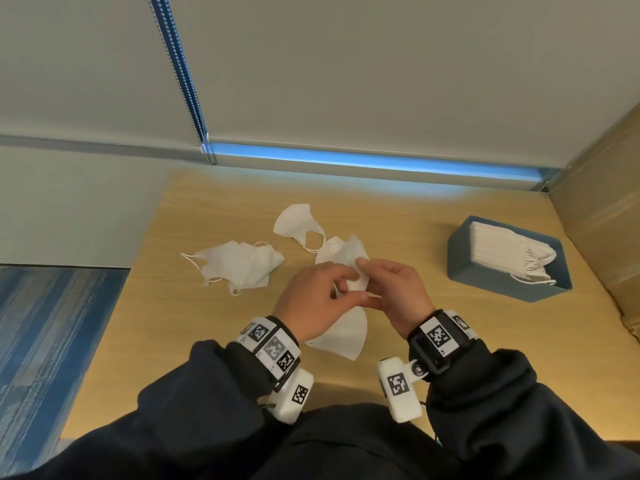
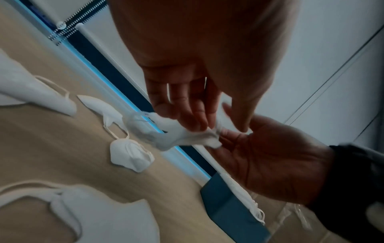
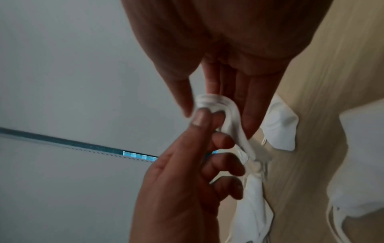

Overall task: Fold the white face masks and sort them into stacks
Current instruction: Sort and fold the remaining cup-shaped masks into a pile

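Above the middle of the wooden table, both hands hold one white face mask between them. My left hand pinches its near part, thumb below and fingers curled on top. My right hand pinches the same mask from the right. In the left wrist view the mask is bunched between the fingers of my left hand and my right hand. The right wrist view shows the mask wrapped over my left hand's fingertips.
Another mask lies flat under my left wrist. One loose mask sits farther back and a small heap of masks lies to the left. A blue box at the right holds several stacked masks. A window blind stands behind the table.
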Motion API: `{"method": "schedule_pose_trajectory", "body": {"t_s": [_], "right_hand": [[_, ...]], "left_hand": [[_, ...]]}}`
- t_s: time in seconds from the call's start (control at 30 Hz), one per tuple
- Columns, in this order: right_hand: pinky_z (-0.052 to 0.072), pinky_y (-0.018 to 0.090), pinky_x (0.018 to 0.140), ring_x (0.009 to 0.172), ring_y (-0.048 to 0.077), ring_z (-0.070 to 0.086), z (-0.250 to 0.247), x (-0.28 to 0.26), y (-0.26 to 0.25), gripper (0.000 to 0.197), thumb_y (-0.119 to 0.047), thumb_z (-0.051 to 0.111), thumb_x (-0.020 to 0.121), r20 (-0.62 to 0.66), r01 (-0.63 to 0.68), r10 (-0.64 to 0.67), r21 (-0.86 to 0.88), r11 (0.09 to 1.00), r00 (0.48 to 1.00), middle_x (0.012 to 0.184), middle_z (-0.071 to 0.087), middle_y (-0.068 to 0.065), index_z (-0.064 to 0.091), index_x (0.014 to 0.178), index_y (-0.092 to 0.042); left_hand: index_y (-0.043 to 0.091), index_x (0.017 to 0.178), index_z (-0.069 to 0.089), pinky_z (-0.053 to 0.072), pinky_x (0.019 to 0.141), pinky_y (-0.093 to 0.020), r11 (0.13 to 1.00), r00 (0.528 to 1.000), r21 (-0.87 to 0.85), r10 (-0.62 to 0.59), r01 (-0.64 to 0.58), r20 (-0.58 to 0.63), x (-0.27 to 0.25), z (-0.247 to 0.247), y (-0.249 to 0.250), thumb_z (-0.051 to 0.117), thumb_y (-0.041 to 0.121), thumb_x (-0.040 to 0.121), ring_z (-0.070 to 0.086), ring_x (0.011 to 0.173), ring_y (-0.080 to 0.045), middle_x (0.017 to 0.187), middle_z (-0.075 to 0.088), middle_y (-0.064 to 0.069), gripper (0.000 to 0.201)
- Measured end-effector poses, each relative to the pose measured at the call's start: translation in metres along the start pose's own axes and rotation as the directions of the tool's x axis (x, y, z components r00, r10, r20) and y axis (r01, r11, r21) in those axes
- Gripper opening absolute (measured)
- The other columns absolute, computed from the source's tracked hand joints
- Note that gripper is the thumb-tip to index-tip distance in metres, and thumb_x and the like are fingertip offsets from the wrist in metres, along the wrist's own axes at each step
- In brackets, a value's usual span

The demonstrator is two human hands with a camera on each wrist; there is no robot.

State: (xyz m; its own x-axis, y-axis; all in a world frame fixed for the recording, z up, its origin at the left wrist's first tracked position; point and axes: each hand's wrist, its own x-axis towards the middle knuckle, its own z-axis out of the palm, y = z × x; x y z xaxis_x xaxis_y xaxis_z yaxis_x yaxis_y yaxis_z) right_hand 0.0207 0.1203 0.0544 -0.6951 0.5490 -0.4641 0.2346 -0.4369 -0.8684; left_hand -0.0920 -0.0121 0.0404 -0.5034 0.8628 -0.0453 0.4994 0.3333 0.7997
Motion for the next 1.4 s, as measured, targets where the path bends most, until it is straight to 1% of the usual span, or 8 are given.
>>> {"method": "schedule_pose_trajectory", "body": {"t_s": [0.17,0.23,0.37,0.5,0.67,0.9,1.2,1.4], "right_hand": [[0.061,0.039,0.066,0.081,0.030,0.072,-0.011,-0.005,0.003,0.016,-0.004,0.068,0.092,0.032,0.029,-0.025,-0.141,0.990,0.999,0.092,0.075,0.021,0.071,0.105,0.006],[0.062,0.039,0.067,0.081,0.026,0.073,-0.013,-0.009,0.000,0.016,0.000,0.068,0.091,0.100,0.041,-0.026,-0.153,0.987,0.995,0.093,0.075,0.020,0.071,0.106,0.005],[0.063,0.042,0.074,0.088,0.027,0.073,-0.015,-0.015,-0.004,0.022,0.003,0.067,0.090,0.190,0.064,-0.033,-0.159,0.985,0.981,0.104,0.074,0.026,0.071,0.112,0.002],[0.061,0.044,0.075,0.089,0.032,0.073,-0.014,-0.017,-0.003,0.031,0.005,0.067,0.090,0.189,0.062,-0.031,-0.158,0.986,0.981,0.104,0.073,0.030,0.066,0.120,-0.003],[0.062,0.040,0.068,0.080,0.027,0.072,-0.014,-0.018,0.000,0.015,-0.006,0.074,0.089,0.063,0.047,-0.036,-0.176,0.983,0.997,0.095,0.076,0.022,0.071,0.100,0.003],[0.060,0.035,0.063,0.071,0.019,0.065,-0.015,-0.015,0.005,0.018,-0.003,0.077,0.085,0.026,0.046,-0.043,-0.174,0.984,0.999,0.081,0.069,0.017,0.073,0.097,0.009],[0.058,0.033,0.059,0.063,0.015,0.062,-0.016,-0.014,0.007,0.014,-0.005,0.078,0.085,0.018,0.040,-0.037,-0.176,0.984,0.999,0.073,0.070,0.009,0.075,0.094,0.005],[0.057,0.033,0.058,0.066,0.017,0.062,-0.024,-0.009,0.014,0.016,-0.008,0.079,0.084,-0.024,-0.003,-0.001,-0.155,0.988,1.000,0.082,0.070,0.013,0.074,0.094,0.003]], "left_hand": [[0.030,0.092,0.077,0.051,0.070,-0.024,0.977,0.993,-0.211,0.001,-0.026,-0.117,0.000,-0.014,-0.005,0.082,0.038,0.081,0.063,0.075,-0.006,0.084,0.071,0.012,0.014],[0.031,0.102,0.071,0.048,0.072,-0.021,0.980,0.979,-0.195,-0.012,-0.028,-0.202,0.007,-0.023,-0.013,0.087,0.035,0.076,0.061,0.083,-0.006,0.095,0.069,0.014,0.031],[0.030,0.130,0.063,0.047,0.101,-0.028,0.961,0.999,-0.276,-0.034,0.033,-0.001,0.014,-0.031,-0.017,0.087,0.028,0.078,0.059,0.117,0.000,0.127,0.066,0.018,0.057],[0.018,0.100,0.078,0.056,0.095,-0.048,0.912,0.998,-0.404,-0.059,0.067,0.033,0.013,-0.029,-0.022,0.085,0.015,0.080,0.073,0.094,-0.021,0.095,0.078,-0.002,0.022],[0.017,0.089,0.079,0.058,0.088,-0.050,0.896,0.991,-0.428,-0.137,0.121,-0.006,0.011,-0.027,-0.023,0.090,0.018,0.075,0.073,0.083,-0.025,0.086,0.077,-0.010,0.018],[0.017,0.088,0.081,0.058,0.089,-0.049,0.877,0.980,-0.448,-0.197,0.173,-0.006,0.007,-0.030,-0.022,0.090,0.019,0.074,0.073,0.080,-0.017,0.084,0.079,-0.004,0.017],[0.017,0.090,0.081,0.057,0.093,-0.053,0.857,0.974,-0.476,-0.225,0.199,0.003,0.007,-0.029,-0.026,0.090,0.018,0.074,0.075,0.089,-0.029,0.086,0.079,-0.006,0.018],[0.022,0.092,0.079,0.058,0.086,-0.040,0.888,0.975,-0.403,-0.201,0.221,0.091,0.010,-0.027,-0.031,0.090,0.026,0.075,0.076,0.087,-0.020,0.086,0.079,-0.002,0.020]]}}
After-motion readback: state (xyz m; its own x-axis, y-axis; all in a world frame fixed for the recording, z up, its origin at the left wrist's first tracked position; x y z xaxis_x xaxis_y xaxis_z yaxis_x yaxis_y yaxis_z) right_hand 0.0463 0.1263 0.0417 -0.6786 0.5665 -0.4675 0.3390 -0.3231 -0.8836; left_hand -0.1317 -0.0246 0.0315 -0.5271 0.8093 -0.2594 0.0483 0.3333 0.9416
